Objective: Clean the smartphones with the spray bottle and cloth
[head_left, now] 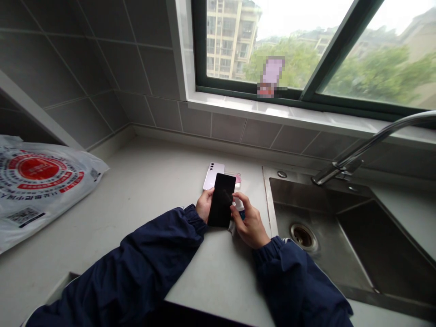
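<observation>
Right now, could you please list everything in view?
black phone: one, black, in left hand
lilac phone: one, lilac, on counter behind
small package: one, pink, beside lilac phone
plastic bag: one, white and red, counter's left
counter: one, pale grey, under these
sink: one, steel, right of hands
faucet: one, chrome, above sink
window: one, green frame, behind sink
wall tiles: many, grey, behind counter
left hand: one, bare, gripping black phone
right hand: one, bare, on black phone's edge

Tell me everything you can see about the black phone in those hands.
The black smartphone is a slim, round-cornered slab, its glossy screen dark and facing up. It is held over the white counter, its long axis pointing away from the person. The left hand supports its left edge, and the fingers of the right hand touch its right edge.
</observation>
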### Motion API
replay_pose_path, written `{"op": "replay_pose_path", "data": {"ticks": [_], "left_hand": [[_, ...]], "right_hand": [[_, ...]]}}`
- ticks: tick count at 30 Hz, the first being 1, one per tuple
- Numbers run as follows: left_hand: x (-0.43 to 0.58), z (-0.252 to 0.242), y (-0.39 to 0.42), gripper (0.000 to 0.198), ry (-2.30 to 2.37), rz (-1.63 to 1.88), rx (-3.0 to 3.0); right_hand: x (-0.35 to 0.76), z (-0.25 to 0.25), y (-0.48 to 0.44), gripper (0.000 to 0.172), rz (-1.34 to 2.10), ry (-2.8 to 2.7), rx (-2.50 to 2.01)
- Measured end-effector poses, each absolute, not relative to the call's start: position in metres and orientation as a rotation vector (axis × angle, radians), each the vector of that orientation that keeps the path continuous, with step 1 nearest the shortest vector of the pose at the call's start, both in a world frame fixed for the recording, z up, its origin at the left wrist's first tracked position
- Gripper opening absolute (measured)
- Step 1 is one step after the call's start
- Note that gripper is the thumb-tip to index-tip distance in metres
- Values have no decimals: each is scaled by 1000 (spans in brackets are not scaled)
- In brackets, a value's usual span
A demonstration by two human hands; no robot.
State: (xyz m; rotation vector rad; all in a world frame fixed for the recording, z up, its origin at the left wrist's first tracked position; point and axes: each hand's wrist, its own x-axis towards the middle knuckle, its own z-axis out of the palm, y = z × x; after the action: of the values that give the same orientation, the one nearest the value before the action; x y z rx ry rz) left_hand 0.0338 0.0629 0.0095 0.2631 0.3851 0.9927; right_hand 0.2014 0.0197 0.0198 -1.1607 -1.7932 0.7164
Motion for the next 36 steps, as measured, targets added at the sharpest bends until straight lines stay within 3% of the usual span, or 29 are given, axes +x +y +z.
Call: {"op": "replay_pose_path", "data": {"ticks": [8, 18, 27, 36], "left_hand": [[35, 11, 63, 56, 410, 975, 312], [35, 18, 62, 52, 490, 1040, 272], [29, 18, 66, 65, 407, 961, 388], [24, 16, 70, 66, 423, 976, 389]], "right_hand": [[200, 22, 17, 47, 661, -1771, -1118], [199, 19, 12, 37, 620, -1899, -1159], [205, 24, 9, 48, 674, -1980, -1018], [206, 25, 9, 38, 713, -2057, -991]]}}
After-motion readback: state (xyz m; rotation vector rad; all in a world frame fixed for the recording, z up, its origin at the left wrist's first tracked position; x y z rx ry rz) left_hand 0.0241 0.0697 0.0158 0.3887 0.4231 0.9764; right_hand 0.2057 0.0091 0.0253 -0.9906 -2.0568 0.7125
